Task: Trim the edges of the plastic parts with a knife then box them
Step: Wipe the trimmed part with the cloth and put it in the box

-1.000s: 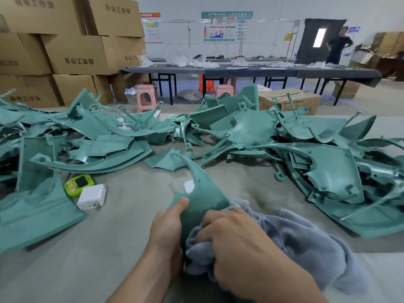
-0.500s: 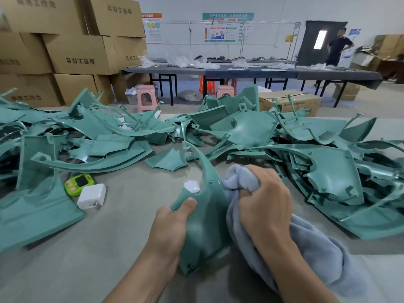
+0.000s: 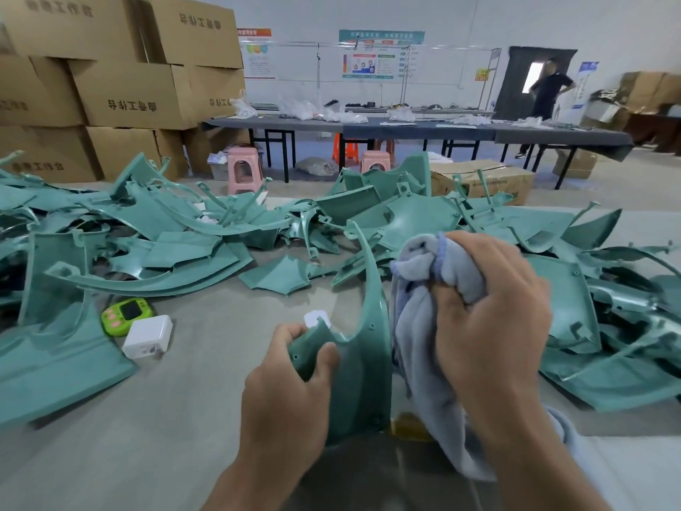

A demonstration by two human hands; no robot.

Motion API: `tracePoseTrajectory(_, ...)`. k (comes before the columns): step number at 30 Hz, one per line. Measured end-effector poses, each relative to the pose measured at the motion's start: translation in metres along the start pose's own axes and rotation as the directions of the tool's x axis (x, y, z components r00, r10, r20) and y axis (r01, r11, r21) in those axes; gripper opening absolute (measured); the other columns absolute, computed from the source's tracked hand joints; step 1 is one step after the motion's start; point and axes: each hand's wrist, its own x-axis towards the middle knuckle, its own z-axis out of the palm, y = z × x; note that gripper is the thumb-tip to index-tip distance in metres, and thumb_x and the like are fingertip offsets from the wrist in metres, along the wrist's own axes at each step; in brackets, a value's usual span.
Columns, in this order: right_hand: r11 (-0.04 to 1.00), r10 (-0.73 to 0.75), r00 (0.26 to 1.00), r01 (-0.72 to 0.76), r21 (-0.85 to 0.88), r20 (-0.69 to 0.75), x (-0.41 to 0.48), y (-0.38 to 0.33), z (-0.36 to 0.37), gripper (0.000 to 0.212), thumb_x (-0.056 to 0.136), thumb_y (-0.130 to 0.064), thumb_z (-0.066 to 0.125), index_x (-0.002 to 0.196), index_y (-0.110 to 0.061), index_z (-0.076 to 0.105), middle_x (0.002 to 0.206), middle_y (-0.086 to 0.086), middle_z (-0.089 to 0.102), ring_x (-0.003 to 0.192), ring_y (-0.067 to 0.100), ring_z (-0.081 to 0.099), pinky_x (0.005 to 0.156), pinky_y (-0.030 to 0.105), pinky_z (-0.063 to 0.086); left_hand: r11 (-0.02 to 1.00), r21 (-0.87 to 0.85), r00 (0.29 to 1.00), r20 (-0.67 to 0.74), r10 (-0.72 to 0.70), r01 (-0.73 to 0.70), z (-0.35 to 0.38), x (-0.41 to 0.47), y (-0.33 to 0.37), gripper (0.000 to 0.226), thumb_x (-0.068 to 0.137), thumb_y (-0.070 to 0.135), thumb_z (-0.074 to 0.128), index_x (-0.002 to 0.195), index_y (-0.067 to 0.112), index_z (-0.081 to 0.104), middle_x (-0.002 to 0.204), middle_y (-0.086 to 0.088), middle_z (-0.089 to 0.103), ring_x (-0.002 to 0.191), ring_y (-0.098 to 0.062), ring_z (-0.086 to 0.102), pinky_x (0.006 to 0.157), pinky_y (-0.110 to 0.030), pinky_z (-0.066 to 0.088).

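My left hand (image 3: 283,392) grips the lower left corner of a curved teal plastic part (image 3: 363,355), which stands upright on the table with its thin tip pointing up. My right hand (image 3: 493,319) clutches a bunched grey-blue cloth (image 3: 423,326) against the part's right edge; the cloth's tail hangs down to the table. Heaps of teal plastic parts (image 3: 398,223) cover the table behind and to both sides. No knife is visible.
A green handheld gadget (image 3: 127,313) and a white charger block (image 3: 147,337) lie left of the hands. A small white piece (image 3: 315,319) sits behind the held part. Stacked cardboard boxes (image 3: 121,86) stand at the back left, an open carton (image 3: 482,180) behind the heap. A person (image 3: 549,94) stands far right.
My right hand has risen with the cloth along the part's right edge, from low near my body to the part's upper half. The part now stands more upright.
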Motion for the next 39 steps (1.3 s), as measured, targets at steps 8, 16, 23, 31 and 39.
tracePoseTrajectory(8, 0.957, -0.069, 0.875, 0.194, -0.217, 0.480, 0.071, 0.000, 0.029, 0.024, 0.090, -0.020, 0.059, 0.106, -0.035, 0.069, 0.104, -0.013, 0.068, 0.101, 0.016, 0.058, 0.095, 0.042, 0.040, 0.981, 0.041, 0.980, -0.049, 0.194, -0.192, -0.002, -0.008, 0.005, 0.018, 0.087, 0.050, 0.059, 0.098, 0.039, 0.051, 0.065, 0.022, 0.059, 0.058, -0.001, 0.061, 0.052, -0.029, 0.054)
tracePoseTrajectory(16, 0.983, 0.013, 0.715, 0.118, -0.139, 0.699, 0.032, 0.006, 0.023, 0.013, 0.081, -0.008, 0.058, 0.078, -0.021, 0.061, 0.078, -0.004, 0.055, 0.070, 0.012, 0.051, 0.065, 0.033, 0.046, 0.988, 0.029, 0.987, -0.047, 0.151, -0.150, 0.001, -0.004, -0.002, 0.015, 0.088, 0.048, 0.059, 0.096, 0.039, 0.050, 0.065, 0.022, 0.058, 0.060, -0.002, 0.060, 0.052, -0.014, 0.040)
tracePoseTrajectory(23, 0.994, -0.048, 0.711, 0.104, -0.038, 0.702, -0.008, -0.011, -0.013, 0.025, 0.073, 0.000, 0.062, 0.070, -0.013, 0.040, 0.082, -0.023, 0.052, 0.074, 0.010, 0.047, 0.060, 0.035, 0.045, 0.994, -0.012, 0.994, -0.037, 0.105, -0.105, 0.001, -0.003, -0.005, 0.014, 0.092, 0.049, 0.056, 0.098, 0.036, 0.054, 0.073, 0.022, 0.060, 0.066, 0.000, 0.059, 0.055, -0.011, 0.046)
tracePoseTrajectory(31, 0.928, -0.011, 0.520, 0.323, -0.185, 0.854, -0.065, -0.011, -0.010, 0.018, 0.092, -0.044, 0.056, 0.102, -0.040, 0.070, 0.098, -0.016, 0.061, 0.097, 0.005, 0.058, 0.104, 0.034, 0.040, 0.999, -0.045, 0.998, -0.062, 0.008, -0.011, 0.002, 0.006, -0.008, 0.011, 0.093, 0.036, 0.065, 0.095, 0.033, 0.055, 0.075, 0.022, 0.059, 0.071, -0.015, 0.055, 0.063, -0.029, 0.040)
tracePoseTrajectory(39, 0.954, -0.133, 0.646, 0.288, -0.078, 0.751, -0.101, -0.047, 0.020, 0.011, 0.067, -0.040, 0.076, 0.069, -0.032, 0.069, 0.068, -0.013, 0.061, 0.064, 0.009, 0.061, 0.063, 0.023, 0.052, 0.947, -0.231, 0.975, 0.074, -0.211, 0.222, 0.004, 0.021, -0.017, 0.014, 0.093, 0.037, 0.058, 0.082, 0.031, 0.064, 0.076, 0.008, 0.070, 0.076, 0.003, 0.063, 0.066, -0.014, 0.046)
